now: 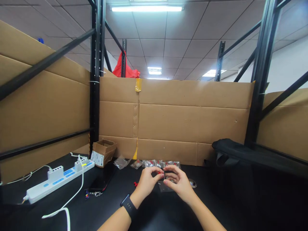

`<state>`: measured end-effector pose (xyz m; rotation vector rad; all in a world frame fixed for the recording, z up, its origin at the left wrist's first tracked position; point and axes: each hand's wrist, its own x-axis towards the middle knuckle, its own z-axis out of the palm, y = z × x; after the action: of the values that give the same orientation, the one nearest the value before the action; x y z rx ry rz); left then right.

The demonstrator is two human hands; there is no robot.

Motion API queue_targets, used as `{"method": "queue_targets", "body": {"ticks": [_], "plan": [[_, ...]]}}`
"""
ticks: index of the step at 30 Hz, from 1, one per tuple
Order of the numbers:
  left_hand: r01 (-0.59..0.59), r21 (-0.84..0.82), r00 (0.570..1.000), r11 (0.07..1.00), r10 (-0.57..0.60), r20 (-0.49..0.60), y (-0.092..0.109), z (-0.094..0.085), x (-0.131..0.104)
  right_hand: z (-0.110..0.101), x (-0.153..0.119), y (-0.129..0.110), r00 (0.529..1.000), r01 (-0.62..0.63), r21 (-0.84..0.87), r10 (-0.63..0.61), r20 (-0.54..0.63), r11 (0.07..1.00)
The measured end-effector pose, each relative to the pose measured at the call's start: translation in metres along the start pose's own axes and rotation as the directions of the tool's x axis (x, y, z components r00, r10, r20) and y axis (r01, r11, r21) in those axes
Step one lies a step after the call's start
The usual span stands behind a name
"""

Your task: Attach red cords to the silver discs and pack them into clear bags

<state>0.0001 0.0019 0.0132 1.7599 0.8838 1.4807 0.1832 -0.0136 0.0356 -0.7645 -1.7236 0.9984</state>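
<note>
Forearms, hands; power strip well apart

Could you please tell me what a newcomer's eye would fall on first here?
Probably the left hand and right hand, close together at lower centre around a small thin item. Next, the long white power strip at the left, then the bright red material above the cardboard wall.

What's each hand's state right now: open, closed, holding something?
Left hand: closed, apparently pinching a small red piece.
Right hand: closed on a thin piece, seen edge-on.
</note>
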Motion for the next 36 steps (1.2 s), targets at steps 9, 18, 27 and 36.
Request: {"method": "queue_targets", "body": {"ticks": [9, 18, 27, 36], "plan": [[-0.056, 0.021, 0.998, 0.998, 0.055, 0.022, 0.009, 0.000, -0.002, 0.001, 0.001, -0.004, 0.998, 0.000, -0.039, -0.002, -0.058, 0.999], [-0.044, -0.081, 0.999, 0.996, 0.046, 0.018, 0.001, 0.000, 0.001, 0.008, -0.001, -0.010, 0.992, 0.052, -0.087, -0.061, -0.114, 0.995], [-0.026, -0.118, 0.999, 0.993, 0.030, 0.040, 0.000, 0.003, -0.001, 0.006, -0.001, -0.005, 0.981, 0.077, -0.122, -0.097, -0.166, 0.990], [0.043, -0.188, 0.996, 0.981, -0.027, 0.085, -0.003, 0.003, 0.000, 0.003, 0.000, 0.001, 0.981, 0.113, -0.216, -0.144, -0.132, 0.970]]}}
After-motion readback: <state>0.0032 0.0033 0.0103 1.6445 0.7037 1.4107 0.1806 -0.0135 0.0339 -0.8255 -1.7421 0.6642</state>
